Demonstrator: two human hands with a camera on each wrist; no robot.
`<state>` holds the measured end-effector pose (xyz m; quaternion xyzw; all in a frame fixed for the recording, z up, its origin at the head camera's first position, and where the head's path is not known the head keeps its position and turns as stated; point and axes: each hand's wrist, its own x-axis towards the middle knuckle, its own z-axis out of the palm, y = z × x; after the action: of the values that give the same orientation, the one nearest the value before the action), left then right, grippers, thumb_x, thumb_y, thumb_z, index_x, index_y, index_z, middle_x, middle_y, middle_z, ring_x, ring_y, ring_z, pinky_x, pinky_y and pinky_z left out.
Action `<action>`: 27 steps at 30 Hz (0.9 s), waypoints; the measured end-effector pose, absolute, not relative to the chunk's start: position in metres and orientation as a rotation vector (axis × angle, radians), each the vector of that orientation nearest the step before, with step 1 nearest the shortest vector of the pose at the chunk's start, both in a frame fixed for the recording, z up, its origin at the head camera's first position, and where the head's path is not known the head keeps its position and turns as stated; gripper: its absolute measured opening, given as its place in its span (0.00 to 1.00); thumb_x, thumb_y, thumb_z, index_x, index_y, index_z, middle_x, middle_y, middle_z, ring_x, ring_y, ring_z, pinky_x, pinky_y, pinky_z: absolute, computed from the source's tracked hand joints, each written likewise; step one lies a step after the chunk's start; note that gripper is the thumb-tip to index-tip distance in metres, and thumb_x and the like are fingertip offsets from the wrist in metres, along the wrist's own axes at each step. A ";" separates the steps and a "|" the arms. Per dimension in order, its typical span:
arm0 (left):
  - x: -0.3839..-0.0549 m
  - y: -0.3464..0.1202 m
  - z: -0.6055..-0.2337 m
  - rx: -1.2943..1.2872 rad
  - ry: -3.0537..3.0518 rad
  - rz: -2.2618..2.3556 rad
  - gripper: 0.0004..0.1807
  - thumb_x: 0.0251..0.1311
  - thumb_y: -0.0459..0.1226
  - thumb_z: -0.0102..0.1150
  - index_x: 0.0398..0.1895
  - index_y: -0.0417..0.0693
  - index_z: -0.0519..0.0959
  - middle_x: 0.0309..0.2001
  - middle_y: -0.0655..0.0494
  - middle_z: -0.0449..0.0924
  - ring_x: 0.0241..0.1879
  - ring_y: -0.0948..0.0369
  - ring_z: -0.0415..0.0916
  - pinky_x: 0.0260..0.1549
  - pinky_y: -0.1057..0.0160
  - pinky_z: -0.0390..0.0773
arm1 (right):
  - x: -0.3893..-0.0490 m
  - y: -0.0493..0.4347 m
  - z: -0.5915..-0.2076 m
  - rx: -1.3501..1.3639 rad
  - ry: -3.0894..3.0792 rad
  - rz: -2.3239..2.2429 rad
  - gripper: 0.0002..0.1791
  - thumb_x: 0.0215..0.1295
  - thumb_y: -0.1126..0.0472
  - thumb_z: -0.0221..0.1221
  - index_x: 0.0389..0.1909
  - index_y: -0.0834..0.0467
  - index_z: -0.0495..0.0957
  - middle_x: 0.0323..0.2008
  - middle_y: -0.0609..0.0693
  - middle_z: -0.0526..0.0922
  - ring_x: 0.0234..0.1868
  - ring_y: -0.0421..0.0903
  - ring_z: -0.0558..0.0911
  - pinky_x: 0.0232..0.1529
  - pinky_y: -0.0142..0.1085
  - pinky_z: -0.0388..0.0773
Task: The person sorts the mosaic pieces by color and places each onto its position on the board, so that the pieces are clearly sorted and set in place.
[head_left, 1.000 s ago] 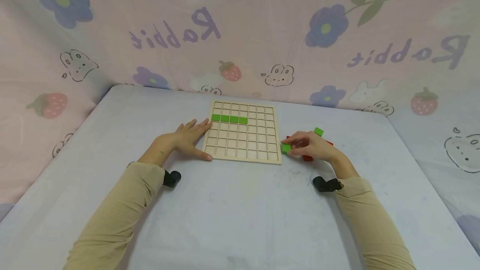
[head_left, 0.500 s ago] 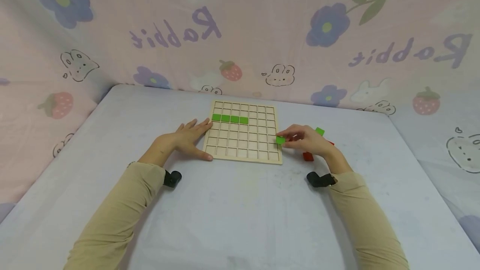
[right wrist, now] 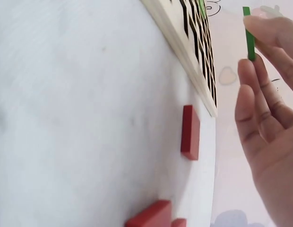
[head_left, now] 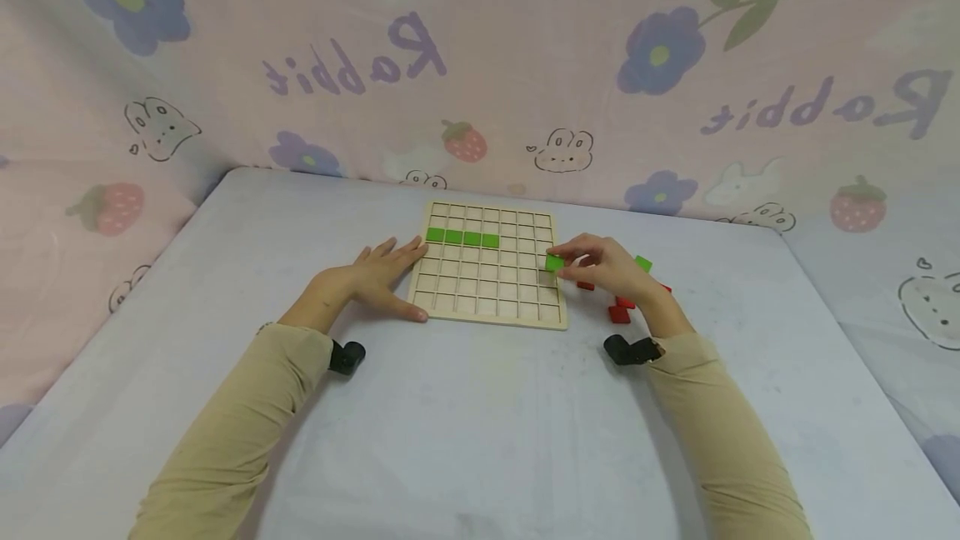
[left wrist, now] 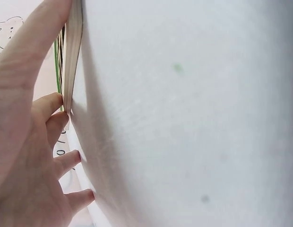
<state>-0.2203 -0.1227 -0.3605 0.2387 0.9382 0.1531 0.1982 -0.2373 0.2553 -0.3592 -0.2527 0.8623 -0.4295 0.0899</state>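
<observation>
On the wooden grid board (head_left: 487, 286), four green tiles (head_left: 472, 238) sit in one row from its left edge, while the rest of its visible cells hold no tile. The right hand (head_left: 609, 265) pinches another green tile (head_left: 554, 262) raised above the board's right edge, and the left hand (head_left: 373, 282), fingers spread, touches its left edge. Still unplaced to the board's right lie a loose green tile (head_left: 642, 263) and several red tiles (head_left: 619, 315), partly hidden.

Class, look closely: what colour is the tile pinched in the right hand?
Green; the tile shows its face best in the head view.
</observation>
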 end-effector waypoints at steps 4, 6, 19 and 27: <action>-0.220 -0.123 -0.359 0.666 2.620 0.426 0.62 0.48 0.62 0.66 0.77 0.47 0.41 0.78 0.50 0.33 0.75 0.41 0.28 0.69 0.35 0.32 | -0.240 0.251 -0.357 -0.712 2.584 -1.271 0.21 0.62 0.64 0.63 0.56 0.62 0.78 0.48 0.57 0.79 0.47 0.47 0.76 0.49 0.30 0.76; -0.220 -0.123 -0.359 0.666 2.617 0.428 0.62 0.48 0.62 0.66 0.77 0.47 0.41 0.78 0.50 0.33 0.75 0.41 0.28 0.69 0.35 0.32 | -0.242 0.249 -0.357 -0.699 2.593 -1.267 0.21 0.62 0.63 0.63 0.57 0.61 0.78 0.48 0.56 0.79 0.48 0.48 0.76 0.49 0.29 0.76; -0.221 -0.125 -0.360 0.670 2.608 0.411 0.62 0.48 0.63 0.65 0.77 0.51 0.39 0.78 0.53 0.31 0.75 0.43 0.26 0.70 0.36 0.30 | -0.245 0.234 -0.352 -0.613 2.622 -1.252 0.22 0.61 0.61 0.65 0.56 0.59 0.78 0.48 0.56 0.79 0.48 0.48 0.75 0.49 0.28 0.75; -0.221 -0.126 -0.361 0.683 2.608 0.425 0.62 0.48 0.63 0.65 0.77 0.50 0.40 0.78 0.53 0.31 0.75 0.42 0.27 0.69 0.36 0.31 | -0.252 0.227 -0.353 -0.616 2.631 -1.245 0.22 0.61 0.66 0.64 0.56 0.63 0.77 0.50 0.59 0.78 0.46 0.48 0.76 0.46 0.26 0.75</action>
<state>-0.2214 -0.1256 -0.3610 0.2450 0.9353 0.1524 0.2048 -0.2518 0.2271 -0.3531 -0.2063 0.8813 -0.4170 0.0832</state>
